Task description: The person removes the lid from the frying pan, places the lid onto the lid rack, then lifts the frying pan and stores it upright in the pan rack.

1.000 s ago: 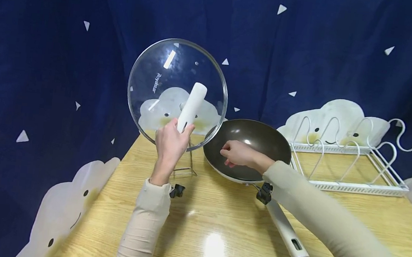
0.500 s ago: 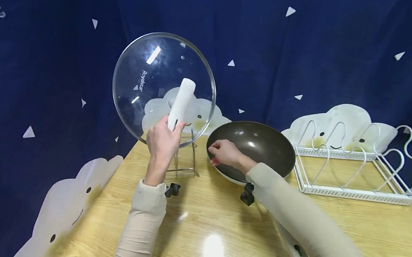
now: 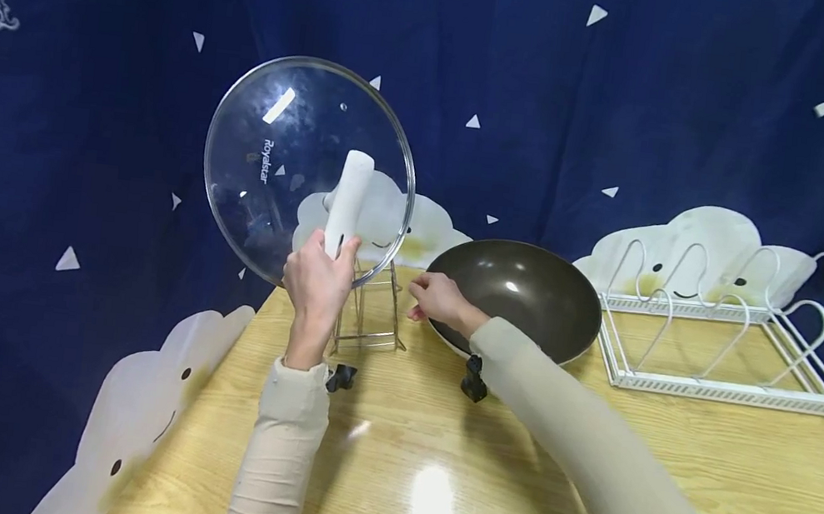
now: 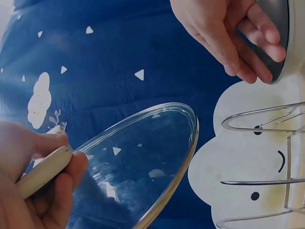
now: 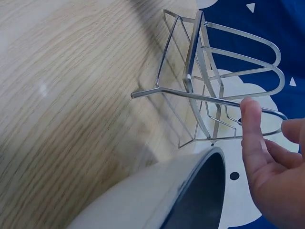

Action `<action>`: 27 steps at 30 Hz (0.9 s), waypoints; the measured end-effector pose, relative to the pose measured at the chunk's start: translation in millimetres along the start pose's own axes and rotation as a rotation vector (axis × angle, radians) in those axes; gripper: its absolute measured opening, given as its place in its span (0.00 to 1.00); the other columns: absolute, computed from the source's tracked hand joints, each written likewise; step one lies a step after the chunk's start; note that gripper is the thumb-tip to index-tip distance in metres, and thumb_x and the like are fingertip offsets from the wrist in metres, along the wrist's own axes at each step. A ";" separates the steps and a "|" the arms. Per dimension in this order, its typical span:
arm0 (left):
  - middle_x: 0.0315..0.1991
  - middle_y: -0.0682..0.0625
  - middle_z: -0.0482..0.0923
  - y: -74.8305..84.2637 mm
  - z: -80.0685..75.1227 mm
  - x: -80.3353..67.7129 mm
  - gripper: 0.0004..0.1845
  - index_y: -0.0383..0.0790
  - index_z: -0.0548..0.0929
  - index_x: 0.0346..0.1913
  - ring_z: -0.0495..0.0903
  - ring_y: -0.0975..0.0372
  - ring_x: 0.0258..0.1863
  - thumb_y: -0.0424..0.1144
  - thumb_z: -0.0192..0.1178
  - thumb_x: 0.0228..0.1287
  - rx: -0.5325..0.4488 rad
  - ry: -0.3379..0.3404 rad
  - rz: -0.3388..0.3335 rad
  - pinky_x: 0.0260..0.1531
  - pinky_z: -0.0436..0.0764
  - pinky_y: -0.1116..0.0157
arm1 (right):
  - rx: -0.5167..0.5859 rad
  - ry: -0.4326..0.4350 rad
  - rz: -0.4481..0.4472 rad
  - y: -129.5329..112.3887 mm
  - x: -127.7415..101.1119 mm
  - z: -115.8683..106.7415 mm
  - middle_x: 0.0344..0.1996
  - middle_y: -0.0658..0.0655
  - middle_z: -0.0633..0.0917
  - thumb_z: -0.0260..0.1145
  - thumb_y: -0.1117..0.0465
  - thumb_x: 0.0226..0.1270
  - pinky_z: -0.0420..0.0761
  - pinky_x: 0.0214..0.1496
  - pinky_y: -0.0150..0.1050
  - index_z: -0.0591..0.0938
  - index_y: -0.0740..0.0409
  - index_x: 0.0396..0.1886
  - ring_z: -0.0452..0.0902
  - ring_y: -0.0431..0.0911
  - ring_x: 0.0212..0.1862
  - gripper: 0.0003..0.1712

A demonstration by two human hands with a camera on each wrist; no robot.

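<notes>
One glass lid (image 3: pixel 284 185) held up near wire rack (image 5: pixel 193 52), left grip (image 3: pixel 318 276) round its white handle (image 3: pixel 351 192). Right grip (image 3: pixel 443 299) holds nothing, fingers loosely bent, at wok (image 3: pixel 543 304)'s rack-side rim.

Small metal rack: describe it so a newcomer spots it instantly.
On the wooden table, find the dark-lined pan in the head view. Just left of it stands the small metal rack. Its bare silvery wire sets it apart from the larger, white rack right of the pan.
</notes>
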State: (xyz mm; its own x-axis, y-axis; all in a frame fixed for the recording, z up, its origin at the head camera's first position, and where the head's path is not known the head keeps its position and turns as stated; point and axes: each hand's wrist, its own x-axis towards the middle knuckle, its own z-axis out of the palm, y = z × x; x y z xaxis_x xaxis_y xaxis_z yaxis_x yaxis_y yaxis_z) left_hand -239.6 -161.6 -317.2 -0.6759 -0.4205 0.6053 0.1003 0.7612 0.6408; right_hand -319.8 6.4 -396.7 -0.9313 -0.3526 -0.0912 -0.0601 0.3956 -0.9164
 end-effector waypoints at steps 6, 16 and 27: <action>0.19 0.41 0.77 0.0 1.9 3.3 0.21 0.37 0.77 0.25 0.77 0.43 0.22 0.53 0.66 0.55 0.013 0.002 -0.013 0.22 0.71 0.51 | 0.011 -0.021 0.002 -4.9 8.8 6.0 0.57 0.68 0.74 0.50 0.63 0.74 0.83 0.32 0.37 0.63 0.71 0.66 0.82 0.45 0.24 0.25; 0.20 0.40 0.77 -11.3 10.7 2.6 0.20 0.37 0.77 0.27 0.78 0.42 0.24 0.53 0.66 0.55 0.052 0.000 -0.074 0.22 0.71 0.49 | 0.053 -0.106 -0.018 -0.4 20.5 22.7 0.61 0.69 0.71 0.47 0.64 0.76 0.83 0.34 0.38 0.58 0.70 0.69 0.82 0.60 0.39 0.27; 0.22 0.39 0.78 -17.4 21.6 1.4 0.21 0.35 0.78 0.30 0.78 0.42 0.25 0.53 0.64 0.57 0.125 -0.032 -0.118 0.21 0.72 0.49 | -0.012 -0.061 -0.095 4.0 20.8 29.8 0.35 0.60 0.78 0.48 0.65 0.75 0.83 0.37 0.46 0.76 0.68 0.40 0.82 0.60 0.36 0.12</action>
State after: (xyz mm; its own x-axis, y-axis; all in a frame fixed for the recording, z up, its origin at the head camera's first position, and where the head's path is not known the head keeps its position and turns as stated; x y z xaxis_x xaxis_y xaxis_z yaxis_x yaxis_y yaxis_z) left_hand -258.1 -164.7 -337.7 -0.7005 -0.4963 0.5128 -0.0713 0.7637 0.6416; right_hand -328.7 -24.6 -413.9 -0.8978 -0.4396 -0.0284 -0.1514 0.3686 -0.9172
